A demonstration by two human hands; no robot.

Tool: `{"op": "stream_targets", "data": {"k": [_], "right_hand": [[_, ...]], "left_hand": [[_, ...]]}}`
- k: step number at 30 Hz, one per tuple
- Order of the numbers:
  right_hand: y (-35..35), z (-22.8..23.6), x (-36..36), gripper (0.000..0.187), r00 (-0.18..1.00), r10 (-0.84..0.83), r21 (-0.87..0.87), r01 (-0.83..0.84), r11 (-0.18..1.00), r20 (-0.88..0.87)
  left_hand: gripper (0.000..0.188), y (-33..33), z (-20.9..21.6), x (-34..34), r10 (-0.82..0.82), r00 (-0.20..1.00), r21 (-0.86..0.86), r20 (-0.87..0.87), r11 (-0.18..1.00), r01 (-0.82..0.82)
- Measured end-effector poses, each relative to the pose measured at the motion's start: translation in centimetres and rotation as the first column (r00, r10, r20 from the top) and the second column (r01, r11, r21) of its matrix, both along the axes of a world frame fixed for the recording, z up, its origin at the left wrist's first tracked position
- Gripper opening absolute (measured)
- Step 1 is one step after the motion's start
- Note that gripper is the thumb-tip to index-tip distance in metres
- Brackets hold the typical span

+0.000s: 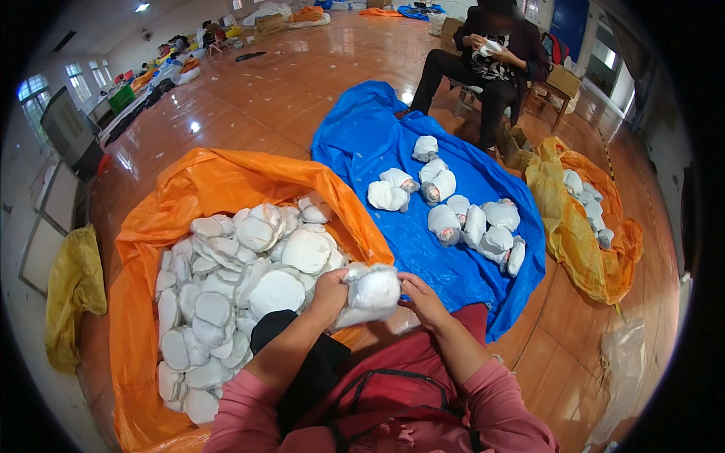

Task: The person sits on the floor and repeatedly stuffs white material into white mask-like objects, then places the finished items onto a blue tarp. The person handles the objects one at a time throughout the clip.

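Note:
A white, puffy fabric piece (375, 290), blurred at its edges, is held up in front of my lap. My left hand (329, 294) is closed on its left side. At its upper right edge, my right hand (423, 299) pinches it between thumb and fingers. Close by on the left lies a heap of white, rounded fabric pieces (277, 293) with greyish fuzzy edges, inside an orange sack (143, 253) spread open. Beyond my hands, several stuffed white-and-grey bundles (444, 225) rest on a blue tarp (355, 124), some showing small reddish marks.
A person (495, 72) sits at the far right, holding a white piece. Beside the blue tarp, a yellow-and-orange sack (555, 219) holds more white bundles. A small cardboard box (518, 149) stands near that person. At the left wall hangs a yellow sack (75, 283).

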State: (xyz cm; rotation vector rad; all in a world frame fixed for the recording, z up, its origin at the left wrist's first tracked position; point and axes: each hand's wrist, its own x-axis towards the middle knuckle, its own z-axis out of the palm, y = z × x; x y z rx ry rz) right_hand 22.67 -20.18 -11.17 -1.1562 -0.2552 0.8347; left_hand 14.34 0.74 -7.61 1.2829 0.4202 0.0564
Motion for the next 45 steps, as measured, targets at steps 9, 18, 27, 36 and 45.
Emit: {"op": "stream_targets", "data": {"k": [9,18,27,36,45], "right_hand": [[1.2,-3.5,0.3,0.061,0.988,-0.074,0.055,0.067,0.996,0.134],[1.6,-1.2,-0.7,0.065,0.997,0.069,0.106,-0.066,0.992,-0.024],[1.7,-1.3,-0.8,0.057,0.996,0.037,0.106,-0.029,0.994,-0.08],[1.4,-2.7,-0.7,0.053,0.999,0.025,0.076,-0.022,0.997,-0.037],[1.2,-5.1,0.0,0.055,0.998,0.057,0.129,-0.061,0.99,0.039]], "left_hand": [[0.033,-1.1,0.9,0.2,-0.307,0.947,0.099,0.091,0.949,0.298],[0.047,-0.2,-1.1,0.7,-0.41,0.893,0.876,0.182,0.48,0.041],[0.047,-0.7,0.5,0.3,-0.432,0.891,0.742,0.142,0.642,0.193],[0.049,-0.1,-1.1,0.4,-0.561,0.825,0.745,-0.073,0.519,0.419],[0.063,-0.1,-0.4,0.1,-0.766,0.566,0.549,-0.305,0.344,0.761]]}}
